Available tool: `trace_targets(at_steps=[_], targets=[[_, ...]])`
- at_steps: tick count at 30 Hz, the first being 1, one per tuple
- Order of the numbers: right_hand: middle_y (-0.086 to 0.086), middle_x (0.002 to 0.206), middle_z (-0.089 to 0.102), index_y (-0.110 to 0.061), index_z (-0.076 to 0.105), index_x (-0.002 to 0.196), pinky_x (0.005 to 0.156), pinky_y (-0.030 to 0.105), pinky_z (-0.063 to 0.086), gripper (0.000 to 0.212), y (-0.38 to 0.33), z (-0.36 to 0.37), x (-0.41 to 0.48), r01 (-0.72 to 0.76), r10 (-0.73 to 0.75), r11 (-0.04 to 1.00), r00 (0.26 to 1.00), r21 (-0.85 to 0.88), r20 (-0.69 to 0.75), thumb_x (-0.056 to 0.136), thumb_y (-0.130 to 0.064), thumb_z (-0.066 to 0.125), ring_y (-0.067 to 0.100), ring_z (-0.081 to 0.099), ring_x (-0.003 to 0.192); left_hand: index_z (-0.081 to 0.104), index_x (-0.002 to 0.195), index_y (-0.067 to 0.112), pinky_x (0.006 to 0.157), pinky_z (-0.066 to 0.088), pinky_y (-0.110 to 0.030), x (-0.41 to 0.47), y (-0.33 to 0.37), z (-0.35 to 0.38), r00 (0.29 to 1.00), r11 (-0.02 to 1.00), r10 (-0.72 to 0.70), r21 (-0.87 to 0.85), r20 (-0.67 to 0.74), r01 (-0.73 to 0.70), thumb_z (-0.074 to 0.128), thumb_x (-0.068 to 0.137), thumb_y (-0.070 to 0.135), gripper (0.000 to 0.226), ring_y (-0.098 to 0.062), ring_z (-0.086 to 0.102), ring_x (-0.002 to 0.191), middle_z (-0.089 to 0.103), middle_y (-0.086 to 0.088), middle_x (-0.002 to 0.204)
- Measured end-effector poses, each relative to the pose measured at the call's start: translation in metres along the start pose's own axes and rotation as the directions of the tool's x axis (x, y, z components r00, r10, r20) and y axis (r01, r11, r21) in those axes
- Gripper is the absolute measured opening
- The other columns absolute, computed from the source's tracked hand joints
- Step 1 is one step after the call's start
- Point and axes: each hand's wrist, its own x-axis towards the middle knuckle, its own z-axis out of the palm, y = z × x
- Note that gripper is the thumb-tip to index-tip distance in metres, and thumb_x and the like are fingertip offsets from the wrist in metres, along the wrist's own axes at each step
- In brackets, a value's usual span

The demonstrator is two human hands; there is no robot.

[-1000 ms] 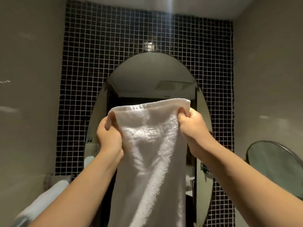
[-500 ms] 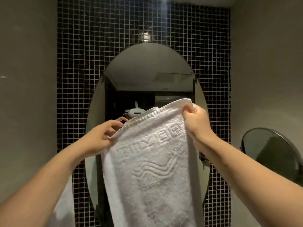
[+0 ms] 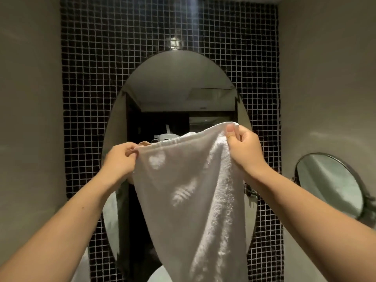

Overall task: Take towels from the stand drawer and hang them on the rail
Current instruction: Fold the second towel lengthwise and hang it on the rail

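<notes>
Dark mosaic wall [image 3: 91,78] is backing an oval mirror [image 3: 179,88]. Curled fingers of the left hand [image 3: 120,161] and right hand [image 3: 246,151] are pinching the white towel [image 3: 189,190] by its top corners. It is hanging between them, hiding the mirror's lower middle, with its bottom end cut off.

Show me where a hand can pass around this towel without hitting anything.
Free: above the top edge of the towel, between left hand and right hand, in front of the oval mirror; also left of the left hand, toward the plain wall. Crowded: lower right, where the round mirror and a metal fitting sit near the right forearm.
</notes>
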Motion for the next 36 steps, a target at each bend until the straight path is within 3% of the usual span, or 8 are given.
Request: trace_targets(at_steps=[4, 7, 11, 18, 23, 28, 33, 36], targets=[[-0.001, 0.064, 0.053, -0.001, 0.062, 0.086, 0.058, 0.028, 0.040, 0.042, -0.006, 0.006, -0.002, -0.110, 0.107, 0.993, 0.992, 0.045, 0.060, 0.104, -0.037, 0.051, 0.013, 0.048, 0.060, 0.078, 0.095, 0.034, 0.077, 0.060, -0.034, -0.013, 0.023, 0.009, 0.992, 0.986, 0.123, -0.112, -0.019, -0.124, 0.052, 0.099, 0.004, 0.040, -0.014, 0.070, 0.096, 0.077, 0.011, 0.094], [-0.008, 0.075, 0.067, -0.026, 0.067, 0.086, 0.053, 0.015, 0.049, 0.022, -0.023, 0.005, -0.011, -0.258, 0.216, 0.952, 0.947, 0.162, 0.237, 0.103, -0.030, 0.055, 0.005, 0.063, 0.067, 0.078, 0.095, 0.030, 0.079, 0.059, -0.033, -0.028, 0.048, 0.019, 0.975, 0.925, 0.171, -0.364, 0.143, -0.108, 0.055, 0.103, 0.009, 0.032, -0.020, 0.074, 0.099, 0.078, 0.003, 0.102], [-0.001, 0.099, 0.078, -0.018, 0.075, 0.112, 0.068, 0.019, 0.058, 0.028, -0.033, 0.014, -0.030, -0.332, 0.172, 0.898, 0.868, 0.289, 0.465, 0.091, -0.037, 0.071, 0.012, 0.075, 0.090, 0.075, 0.101, 0.020, 0.087, 0.057, -0.038, -0.043, 0.069, 0.034, 0.902, 0.811, 0.279, -0.584, 0.330, -0.037, 0.058, 0.102, 0.006, 0.022, -0.027, 0.070, 0.113, 0.073, -0.008, 0.120], [-0.002, 0.101, 0.079, -0.021, 0.072, 0.112, 0.076, 0.027, 0.062, 0.036, -0.029, 0.027, -0.045, -0.372, 0.177, 0.861, 0.859, 0.348, 0.480, 0.080, -0.034, 0.083, 0.014, 0.076, 0.094, 0.072, 0.106, 0.011, 0.082, 0.060, -0.041, -0.056, 0.065, 0.053, 0.919, 0.748, 0.223, -0.661, 0.325, 0.052, 0.084, 0.079, 0.025, 0.032, -0.036, 0.068, 0.112, 0.069, -0.014, 0.123], [-0.004, 0.095, 0.080, -0.036, 0.059, 0.117, 0.065, 0.024, 0.061, 0.031, -0.026, 0.031, -0.053, -0.386, 0.185, 0.878, 0.819, 0.284, 0.543, 0.090, -0.041, 0.071, 0.005, 0.076, 0.087, 0.069, 0.123, 0.021, 0.089, 0.059, -0.038, -0.059, 0.053, 0.057, 0.921, 0.701, 0.230, -0.710, 0.314, 0.067, 0.073, 0.086, 0.015, 0.038, -0.030, 0.067, 0.118, 0.066, -0.008, 0.132], [-0.005, 0.092, 0.080, -0.038, 0.069, 0.093, 0.083, 0.032, 0.063, 0.005, -0.015, 0.048, -0.062, -0.305, 0.152, 0.914, 0.869, 0.267, 0.471, 0.090, -0.041, 0.071, 0.007, 0.076, 0.090, 0.052, 0.137, 0.042, 0.104, 0.051, -0.042, -0.061, 0.053, 0.060, 0.932, 0.671, 0.210, -0.737, 0.294, 0.081, 0.082, 0.077, 0.033, 0.067, -0.022, 0.062, 0.127, 0.060, -0.001, 0.141], [-0.005, 0.091, 0.078, -0.033, 0.076, 0.093, 0.085, 0.031, 0.062, 0.009, -0.002, 0.059, -0.066, -0.240, 0.152, 0.954, 0.905, 0.181, 0.397, 0.092, -0.040, 0.071, 0.006, 0.074, 0.089, 0.050, 0.139, 0.033, 0.100, 0.055, -0.035, -0.064, 0.047, 0.061, 0.930, 0.651, 0.224, -0.755, 0.292, 0.080, 0.077, 0.087, 0.029, 0.058, -0.019, 0.061, 0.129, 0.056, -0.001, 0.145], [-0.012, 0.085, 0.077, -0.030, 0.078, 0.096, 0.083, 0.032, 0.062, 0.012, 0.007, 0.061, -0.064, -0.213, 0.167, 0.970, 0.935, 0.119, 0.314, 0.093, -0.038, 0.069, 0.003, 0.073, 0.084, 0.057, 0.132, 0.033, 0.112, 0.044, -0.044, -0.072, 0.039, 0.056, 0.905, 0.751, 0.339, -0.653, 0.257, -0.095, 0.079, 0.079, 0.049, 0.060, -0.015, 0.052, 0.137, 0.057, 0.006, 0.144]])
